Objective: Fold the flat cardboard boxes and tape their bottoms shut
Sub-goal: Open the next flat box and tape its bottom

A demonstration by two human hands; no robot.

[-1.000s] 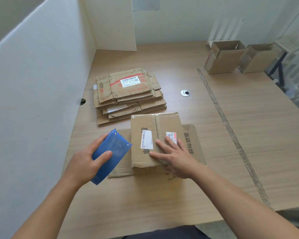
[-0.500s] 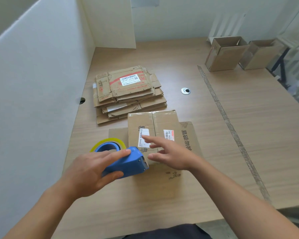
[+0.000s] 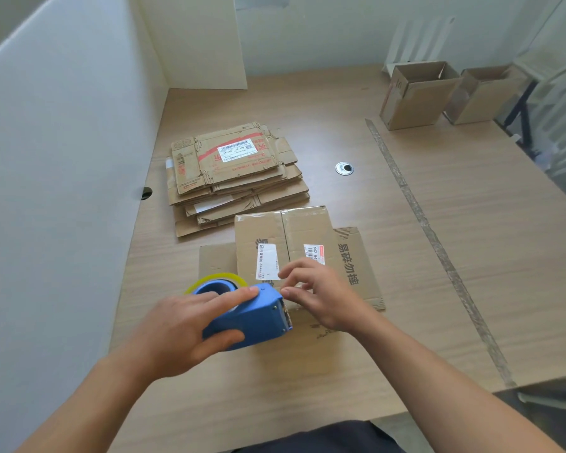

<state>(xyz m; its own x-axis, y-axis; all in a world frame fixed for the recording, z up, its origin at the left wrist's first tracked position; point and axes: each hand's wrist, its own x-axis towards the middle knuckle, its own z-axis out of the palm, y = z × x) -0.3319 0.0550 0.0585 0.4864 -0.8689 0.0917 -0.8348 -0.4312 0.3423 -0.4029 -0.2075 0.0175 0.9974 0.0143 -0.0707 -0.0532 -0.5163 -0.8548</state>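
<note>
From the head view, I am seeing my left hand [image 3: 190,328] wrapping around the blue tape dispenser [image 3: 252,317], which a second ago was tilted up at the box's left and is now sitting low with its cutter end facing right at the near edge of the folded box [image 3: 283,238]. My right hand [image 3: 321,297], lying flat on the closed flaps a second ago, is now lifting off them, thumb and forefinger pinching toward the cutter; whether they are already holding the tape end I cannot tell. I am judging that the flaps are folded and the taping of the middle seam is about to begin.

The box is sitting bottom-up on a flat cardboard sheet [image 3: 356,266] on the wooden table [image 3: 471,256], just in front of the stack of flat boxes [image 3: 236,178]. Two open boxes [image 3: 415,96] are standing at the far right corner. A strip of tape [image 3: 432,237] is running along the table, a cable grommet [image 3: 344,168] is lying near the stack, and a white partition [image 3: 62,191] is closing off the left side.
</note>
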